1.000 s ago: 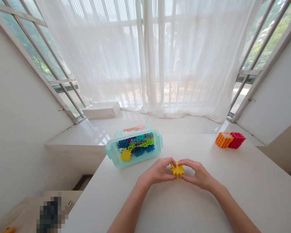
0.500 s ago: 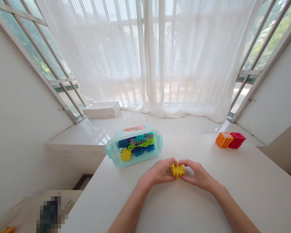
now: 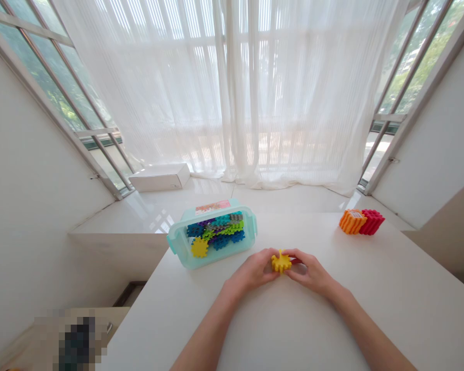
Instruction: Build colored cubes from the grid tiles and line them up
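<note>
Between my two hands sits a small stack of yellow notched building tiles, held just above or on the white table. My left hand grips its left side with thumb and fingers. From the right, my right hand pinches the same stack, fingertips at its back edge and thumb at the front. Left of my hands, a pale teal plastic bin holds blue, green, purple and grey notched tiles. One loose yellow tile rests at the bin's front left. I cannot tell how the held pieces join.
On the table's right side stand an orange block of tiles and a red block of tiles, side by side. A white box lies on the ledge before the sheer curtain. A blurred dark thing is at lower left.
The view has shifted slightly. Both hands stay on the yellow tiles, which now look tilted a little differently, with the fingers drawn closer around them.
</note>
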Demonstrator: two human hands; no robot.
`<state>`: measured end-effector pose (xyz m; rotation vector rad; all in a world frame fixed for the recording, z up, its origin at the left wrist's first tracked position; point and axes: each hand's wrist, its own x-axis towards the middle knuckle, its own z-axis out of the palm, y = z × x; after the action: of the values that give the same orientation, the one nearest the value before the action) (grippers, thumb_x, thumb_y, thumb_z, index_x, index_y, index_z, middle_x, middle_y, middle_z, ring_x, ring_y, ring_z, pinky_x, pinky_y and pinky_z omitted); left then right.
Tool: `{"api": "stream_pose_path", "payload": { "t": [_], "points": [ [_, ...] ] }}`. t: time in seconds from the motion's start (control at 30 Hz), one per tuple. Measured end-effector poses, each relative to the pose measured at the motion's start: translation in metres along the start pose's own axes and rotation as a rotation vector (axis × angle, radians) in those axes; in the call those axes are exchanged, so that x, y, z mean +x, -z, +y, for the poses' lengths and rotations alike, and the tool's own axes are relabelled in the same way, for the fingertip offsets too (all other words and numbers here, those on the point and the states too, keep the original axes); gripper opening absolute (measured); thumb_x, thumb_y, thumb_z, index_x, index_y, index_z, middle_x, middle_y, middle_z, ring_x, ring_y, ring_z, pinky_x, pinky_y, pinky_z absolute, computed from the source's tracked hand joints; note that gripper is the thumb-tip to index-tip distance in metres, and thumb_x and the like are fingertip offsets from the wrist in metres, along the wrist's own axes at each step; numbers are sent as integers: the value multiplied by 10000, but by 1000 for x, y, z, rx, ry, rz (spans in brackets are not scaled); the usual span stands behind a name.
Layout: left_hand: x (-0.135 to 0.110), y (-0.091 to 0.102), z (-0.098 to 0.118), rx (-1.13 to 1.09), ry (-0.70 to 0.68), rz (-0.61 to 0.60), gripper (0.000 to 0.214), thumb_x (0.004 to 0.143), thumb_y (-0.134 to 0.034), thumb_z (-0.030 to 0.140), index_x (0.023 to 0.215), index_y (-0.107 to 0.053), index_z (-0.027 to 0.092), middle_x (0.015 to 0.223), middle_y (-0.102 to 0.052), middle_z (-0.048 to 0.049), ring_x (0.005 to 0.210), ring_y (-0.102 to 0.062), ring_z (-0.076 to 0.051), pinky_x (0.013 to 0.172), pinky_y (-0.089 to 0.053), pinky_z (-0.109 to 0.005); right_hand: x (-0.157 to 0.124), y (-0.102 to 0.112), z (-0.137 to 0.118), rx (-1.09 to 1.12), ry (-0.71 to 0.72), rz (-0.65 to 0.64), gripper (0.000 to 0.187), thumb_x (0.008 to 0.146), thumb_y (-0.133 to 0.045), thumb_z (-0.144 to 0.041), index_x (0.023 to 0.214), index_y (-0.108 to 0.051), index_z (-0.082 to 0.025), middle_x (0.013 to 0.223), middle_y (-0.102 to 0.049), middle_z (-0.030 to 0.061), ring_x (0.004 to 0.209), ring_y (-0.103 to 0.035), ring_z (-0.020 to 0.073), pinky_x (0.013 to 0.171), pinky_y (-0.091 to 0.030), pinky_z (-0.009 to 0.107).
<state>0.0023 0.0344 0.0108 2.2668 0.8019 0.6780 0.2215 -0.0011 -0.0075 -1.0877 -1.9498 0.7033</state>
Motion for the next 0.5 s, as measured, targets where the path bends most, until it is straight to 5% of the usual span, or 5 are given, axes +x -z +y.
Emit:
{"api": "stream_pose_path", "payload": {
  "t": [0.5],
  "points": [
    [2,-4,-6,-130,-77,51,333,791,-672,201,1107,-571,225,1184,-639,-69,1049,-609,-196,933,-494,-322,-1,0,4,-14,38,33,485,806,-642,-209,1275,-534,-266,1254,-636,79,1101,-639,249,874,-581,388]
  ]
}}
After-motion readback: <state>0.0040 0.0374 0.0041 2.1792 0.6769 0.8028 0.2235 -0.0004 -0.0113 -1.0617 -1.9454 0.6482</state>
